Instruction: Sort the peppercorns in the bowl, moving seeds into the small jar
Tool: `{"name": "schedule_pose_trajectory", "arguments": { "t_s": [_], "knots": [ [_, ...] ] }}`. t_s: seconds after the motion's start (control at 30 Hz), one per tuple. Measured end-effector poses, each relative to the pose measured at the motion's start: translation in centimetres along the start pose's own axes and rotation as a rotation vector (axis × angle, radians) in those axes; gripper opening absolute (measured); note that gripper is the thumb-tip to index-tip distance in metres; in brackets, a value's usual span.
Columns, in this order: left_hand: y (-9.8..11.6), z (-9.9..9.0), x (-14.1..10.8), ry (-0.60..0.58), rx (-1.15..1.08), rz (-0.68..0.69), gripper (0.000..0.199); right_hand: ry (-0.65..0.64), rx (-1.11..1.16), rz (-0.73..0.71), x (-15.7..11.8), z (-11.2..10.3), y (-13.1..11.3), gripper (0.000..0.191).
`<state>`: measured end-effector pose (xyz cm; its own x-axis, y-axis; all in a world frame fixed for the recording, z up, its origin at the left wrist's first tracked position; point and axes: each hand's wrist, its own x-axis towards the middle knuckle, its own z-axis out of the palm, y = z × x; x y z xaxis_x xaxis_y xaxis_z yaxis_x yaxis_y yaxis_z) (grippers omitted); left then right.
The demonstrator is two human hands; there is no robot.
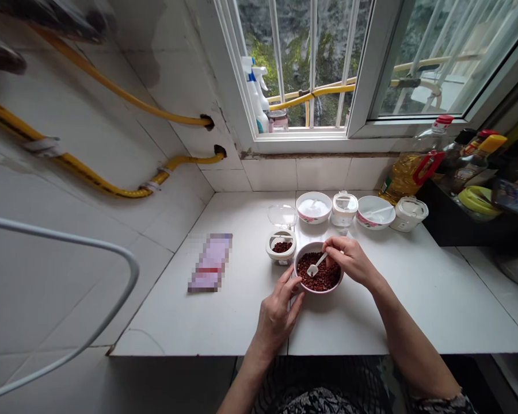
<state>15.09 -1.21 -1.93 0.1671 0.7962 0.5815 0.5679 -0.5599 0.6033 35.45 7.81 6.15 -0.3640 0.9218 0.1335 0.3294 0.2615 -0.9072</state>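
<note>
A white bowl (319, 291) of small dark red-brown grains, much like Sichuan peppercorns (323, 280), stands near the middle of the counter. My right hand (349, 259) pinches the handle of a small white spoon (313, 269), whose scoop is over the grains with a few bits on it. Against the bowl's left side, my left hand (280, 307) grips the rim and wall with its fingers. Just behind that hand is a small white seasoning jar (280, 256), partly filled with the same grains; its clear lid (282, 215) is tipped back.
Behind the bowl are a bowl of white powder (314, 217), a lidded jar (344, 208), a bowl with a white spoon (375, 221) and another lidded jar (410, 214). An oil bottle (408, 167) is at the back right. A blurred purple packet (210, 263) lies left.
</note>
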Motion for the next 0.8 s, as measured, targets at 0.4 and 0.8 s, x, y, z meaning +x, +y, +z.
{"name": "schedule_pose_trajectory", "arguments": {
  "t_s": [0.4, 0.8],
  "knots": [
    [-0.1, 0.0, -0.1, -0.024, 0.01, -0.007, 0.027, 0.013, 0.129, 0.073, 0.0, 0.0, 0.2, 0.012],
    [-0.2, 0.1, -0.2, -0.024, 0.007, -0.01, 0.026, 0.244, 0.257, -0.004, 0.7, 1.9, -0.1, 0.02]
  ]
}}
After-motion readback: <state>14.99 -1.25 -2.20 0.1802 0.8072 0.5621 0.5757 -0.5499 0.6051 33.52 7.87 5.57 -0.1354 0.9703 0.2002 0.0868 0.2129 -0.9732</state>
